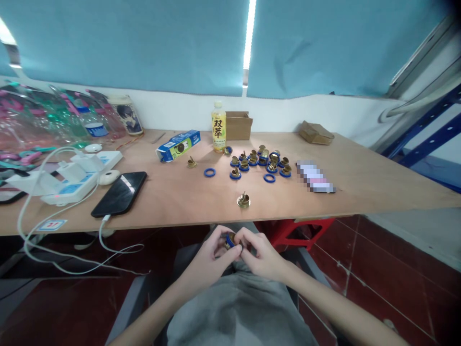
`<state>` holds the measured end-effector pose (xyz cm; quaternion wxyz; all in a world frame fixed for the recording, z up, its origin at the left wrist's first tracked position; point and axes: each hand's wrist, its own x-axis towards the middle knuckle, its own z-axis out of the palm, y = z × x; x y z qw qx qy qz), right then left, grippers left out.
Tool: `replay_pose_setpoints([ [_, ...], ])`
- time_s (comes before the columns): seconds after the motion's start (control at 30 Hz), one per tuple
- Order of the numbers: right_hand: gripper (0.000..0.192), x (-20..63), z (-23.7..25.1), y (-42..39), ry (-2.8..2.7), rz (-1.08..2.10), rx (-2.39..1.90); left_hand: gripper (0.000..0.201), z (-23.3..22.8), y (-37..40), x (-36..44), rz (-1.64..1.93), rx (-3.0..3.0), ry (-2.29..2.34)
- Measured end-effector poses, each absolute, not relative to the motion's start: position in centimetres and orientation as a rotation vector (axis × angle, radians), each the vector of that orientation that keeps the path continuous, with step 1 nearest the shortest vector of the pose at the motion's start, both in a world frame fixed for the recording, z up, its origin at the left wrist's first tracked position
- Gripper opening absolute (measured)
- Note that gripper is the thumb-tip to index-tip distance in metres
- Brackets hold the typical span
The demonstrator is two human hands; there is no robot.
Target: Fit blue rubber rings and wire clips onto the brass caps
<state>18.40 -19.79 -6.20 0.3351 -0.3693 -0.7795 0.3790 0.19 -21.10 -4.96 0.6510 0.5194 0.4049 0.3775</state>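
Gripping a brass fitting (pixel 230 240) between both hands, blue ring leftward.

phone (pixel 119 193) L on table (pixel 360 178) | rings (pixel 261 163) ctr (bottle (pixel 218 126) behind)

So what you've got in shot is basically just your own arms and lap. Your left hand (pixel 209 257) and right hand (pixel 261 254) are both bare, no gloves, no rings or watch that I can make out. Your forearms are bare too, right down to the bottom edge of the picture, so no sleeves show anywhere. Fingers look slim, nails short as far as I can tell. Below the hands you're wearing something plain grey (pixel 239 307), soft-looking fabric with a few loose folds, no logo or print showing.
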Motion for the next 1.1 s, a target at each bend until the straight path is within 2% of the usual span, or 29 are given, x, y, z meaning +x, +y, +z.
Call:
replay_pose_setpoints([
  [1.1,0.014,18.58,-5.84,-19.78,-2.04,1.045,-0.906,0.024,-4.93,-21.05,0.07,0.844,1.215,0.884],
])
